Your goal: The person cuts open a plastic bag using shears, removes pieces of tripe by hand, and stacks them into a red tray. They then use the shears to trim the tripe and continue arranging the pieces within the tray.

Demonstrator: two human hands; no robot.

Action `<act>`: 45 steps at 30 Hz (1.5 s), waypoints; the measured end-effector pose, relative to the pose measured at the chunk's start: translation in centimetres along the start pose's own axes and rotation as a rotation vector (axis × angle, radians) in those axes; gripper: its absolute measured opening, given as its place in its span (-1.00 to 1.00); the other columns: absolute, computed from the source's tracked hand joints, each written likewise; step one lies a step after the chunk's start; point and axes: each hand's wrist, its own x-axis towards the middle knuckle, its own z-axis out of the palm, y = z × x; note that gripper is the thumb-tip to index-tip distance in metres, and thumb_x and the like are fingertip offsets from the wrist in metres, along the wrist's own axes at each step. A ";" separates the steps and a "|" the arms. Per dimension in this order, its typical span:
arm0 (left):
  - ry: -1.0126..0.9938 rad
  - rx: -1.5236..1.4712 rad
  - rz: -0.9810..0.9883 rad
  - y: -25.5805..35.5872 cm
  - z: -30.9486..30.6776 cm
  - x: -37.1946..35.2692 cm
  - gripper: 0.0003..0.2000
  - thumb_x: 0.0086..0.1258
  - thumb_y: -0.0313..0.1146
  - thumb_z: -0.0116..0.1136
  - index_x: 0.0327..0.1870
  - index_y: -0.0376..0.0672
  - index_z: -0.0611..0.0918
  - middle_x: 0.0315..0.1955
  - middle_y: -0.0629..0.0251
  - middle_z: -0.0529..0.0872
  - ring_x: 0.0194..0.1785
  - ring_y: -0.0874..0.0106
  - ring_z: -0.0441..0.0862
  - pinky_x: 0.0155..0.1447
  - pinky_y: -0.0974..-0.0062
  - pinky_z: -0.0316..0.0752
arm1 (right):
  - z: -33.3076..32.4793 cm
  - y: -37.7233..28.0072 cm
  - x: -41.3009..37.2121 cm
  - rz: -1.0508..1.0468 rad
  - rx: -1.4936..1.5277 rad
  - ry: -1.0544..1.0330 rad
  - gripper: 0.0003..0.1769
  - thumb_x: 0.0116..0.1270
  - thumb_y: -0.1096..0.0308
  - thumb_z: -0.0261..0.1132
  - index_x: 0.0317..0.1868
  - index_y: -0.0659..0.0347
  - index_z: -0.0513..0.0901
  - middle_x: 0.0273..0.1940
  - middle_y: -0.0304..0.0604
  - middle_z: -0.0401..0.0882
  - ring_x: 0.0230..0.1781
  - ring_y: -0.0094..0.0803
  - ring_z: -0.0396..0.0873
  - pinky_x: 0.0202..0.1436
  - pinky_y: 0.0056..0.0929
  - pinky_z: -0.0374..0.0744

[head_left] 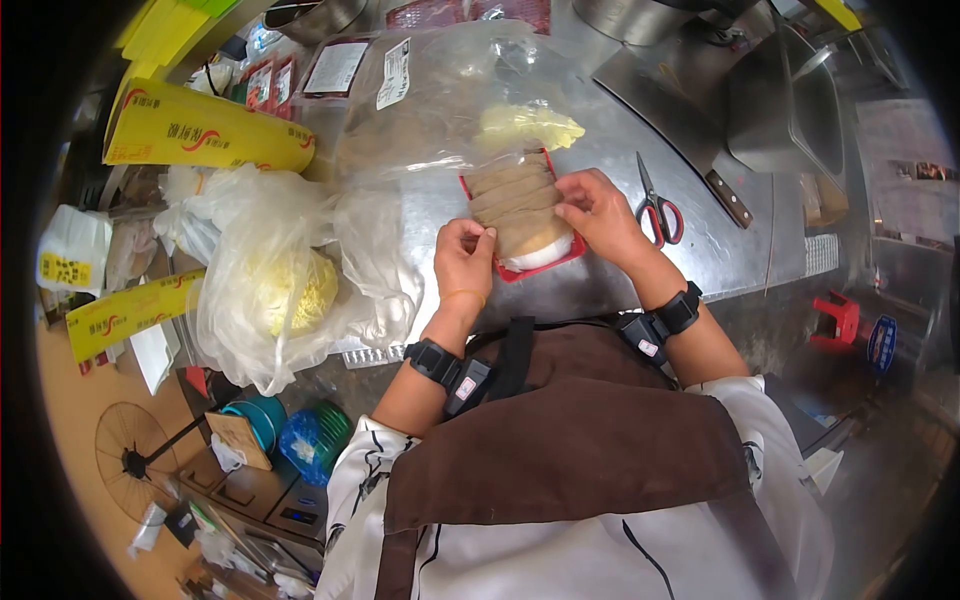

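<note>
A red-rimmed tray (540,268) stands on the metal table, filled with folded brown sheets (515,195) and something white at its near end. My left hand (465,258) is at the tray's left edge, thumb and fingers drawn together; what they pinch, if anything, is too small to name. On the right side, my right hand (600,215) touches the brown sheets with its thumb and index finger apart. Just beyond the tray lies a clear plastic bag (430,110) with a pale yellow piece (530,127) by it.
Scissors (655,205) with red and black handles lie right of my right hand, near a cleaver (670,110). A plastic bag of yellow shreds (290,290) sits at the left. Yellow boxes (210,130) and a metal container (785,100) stand farther out.
</note>
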 end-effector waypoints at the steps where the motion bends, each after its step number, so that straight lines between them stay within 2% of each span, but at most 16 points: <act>1: 0.002 0.034 0.025 0.4 0.0 -0.2 -0.86 0.31 -0.45 0.28 -0.19 -0.22 0.59 -0.29 0.28 0.62 -0.36 0.49 0.62 -0.24 0.51 0.55 | 0.0 0.2 -0.1 -0.011 0.013 0.008 -0.73 0.23 0.57 0.33 -0.05 0.34 0.58 -0.09 -0.07 0.50 -0.11 -0.31 0.62 0.00 -0.41 0.60; 5: 0.023 0.087 0.173 0.4 0.0 -0.5 -0.87 0.31 -0.45 0.27 -0.18 -0.23 0.64 -0.27 0.27 0.64 -0.34 0.47 0.64 -0.24 0.50 0.56 | -0.3 1.1 -0.2 -0.103 -0.055 0.044 -0.82 0.24 0.55 0.31 -0.14 0.31 0.60 -0.14 -0.07 0.50 -0.15 -0.25 0.61 -0.05 -0.38 0.58; 8: -0.003 0.105 0.143 1.2 -0.2 -0.9 -0.83 0.30 -0.44 0.28 -0.14 -0.25 0.63 -0.25 0.27 0.64 -0.34 0.47 0.64 -0.24 0.50 0.56 | -0.3 1.0 -0.1 -0.161 -0.114 0.081 -0.90 0.25 0.51 0.30 -0.22 0.29 0.61 -0.20 -0.07 0.51 -0.19 -0.20 0.59 -0.11 -0.35 0.55; 14: -0.064 0.166 0.104 1.7 -0.6 -1.1 -0.70 0.23 -0.39 0.36 -0.07 -0.27 0.58 -0.24 0.23 0.63 -0.33 0.46 0.63 -0.21 0.47 0.56 | -0.1 0.1 0.0 -0.106 -0.128 0.143 -0.91 0.26 0.45 0.30 -0.24 0.27 0.63 -0.26 -0.08 0.56 -0.23 -0.15 0.58 -0.14 -0.33 0.54; 17: -0.045 0.243 0.200 2.0 -0.4 -1.3 -0.65 0.20 -0.36 0.39 -0.05 -0.25 0.56 -0.19 0.21 0.61 -0.33 0.44 0.63 -0.19 0.45 0.56 | 0.3 1.7 0.1 -0.196 -0.356 0.145 -0.89 0.29 0.41 0.31 -0.23 0.27 0.64 -0.24 -0.13 0.55 -0.21 -0.31 0.58 -0.14 -0.42 0.53; 20: -0.036 0.262 0.237 2.2 -0.3 -1.4 -0.63 0.18 -0.35 0.41 -0.04 -0.25 0.55 -0.14 0.20 0.57 -0.32 0.42 0.63 -0.19 0.44 0.56 | 0.8 0.8 0.0 -0.055 -0.123 0.142 -0.93 0.24 0.47 0.31 -0.27 0.23 0.64 -0.27 -0.08 0.58 -0.27 -0.15 0.60 -0.17 -0.34 0.55; 23: -0.052 0.284 0.228 2.3 -0.3 -1.4 -0.61 0.18 -0.34 0.41 -0.03 -0.25 0.55 -0.13 0.19 0.56 -0.32 0.41 0.63 -0.18 0.43 0.56 | 1.0 -0.2 0.2 0.207 0.267 0.111 -0.93 0.27 0.48 0.29 -0.26 0.29 0.62 -0.26 -0.06 0.60 -0.33 -0.19 0.61 -0.22 -0.35 0.56; 26: -0.053 0.309 0.239 2.3 -0.3 -1.4 -0.61 0.18 -0.33 0.40 -0.03 -0.25 0.55 -0.12 0.18 0.56 -0.33 0.40 0.63 -0.18 0.43 0.55 | 1.8 1.5 0.4 0.199 0.430 0.103 -0.90 0.34 0.50 0.24 -0.23 0.39 0.60 -0.23 -0.04 0.62 -0.37 -0.26 0.64 -0.27 -0.40 0.58; 29: -0.039 0.339 0.277 2.4 -0.4 -1.5 -0.61 0.21 -0.34 0.42 -0.01 -0.26 0.54 -0.17 0.26 0.60 -0.34 0.51 0.57 -0.21 0.49 0.56 | 1.4 2.0 0.0 0.002 -0.070 0.172 -0.89 0.38 0.53 0.18 -0.17 0.42 0.59 -0.18 -0.02 0.63 -0.32 -0.26 0.67 -0.21 -0.40 0.61; 32: -0.040 0.333 0.269 2.5 -0.5 -1.6 -0.62 0.21 -0.33 0.41 -0.01 -0.26 0.55 -0.18 0.25 0.63 -0.34 0.50 0.58 -0.20 0.49 0.56 | 1.2 1.4 -0.7 0.050 0.183 0.235 -0.86 0.33 0.59 0.15 -0.15 0.40 0.62 -0.15 0.04 0.61 -0.20 -0.14 0.67 -0.09 -0.34 0.61; 35: -0.048 0.323 0.268 2.2 -0.7 -1.5 -0.64 0.25 -0.33 0.39 0.00 -0.28 0.56 -0.18 0.25 0.66 -0.33 0.50 0.59 -0.19 0.49 0.56 | 0.0 1.0 -1.3 -0.028 0.011 0.225 -0.78 0.28 0.63 0.14 -0.10 0.39 0.63 -0.12 0.07 0.59 -0.10 -0.06 0.63 0.01 -0.31 0.58; 41: -0.056 0.228 0.242 1.4 -0.9 -1.3 -0.69 0.35 -0.34 0.30 0.02 -0.28 0.58 -0.18 0.23 0.70 -0.30 0.52 0.61 -0.20 0.50 0.56 | 0.3 1.7 -2.3 -0.294 -0.361 0.113 -0.71 0.24 0.61 0.16 -0.04 0.32 0.66 -0.13 0.00 0.58 -0.07 -0.04 0.56 0.03 -0.24 0.54; 45: -0.051 0.216 0.240 1.5 -1.0 -1.2 -0.75 0.35 -0.36 0.28 -0.03 -0.26 0.61 -0.23 0.23 0.67 -0.32 0.50 0.60 -0.20 0.52 0.55 | 0.5 1.8 -2.2 -0.217 -0.393 0.111 -0.75 0.23 0.56 0.19 -0.09 0.31 0.68 -0.16 0.00 0.59 -0.09 -0.02 0.53 0.01 -0.16 0.52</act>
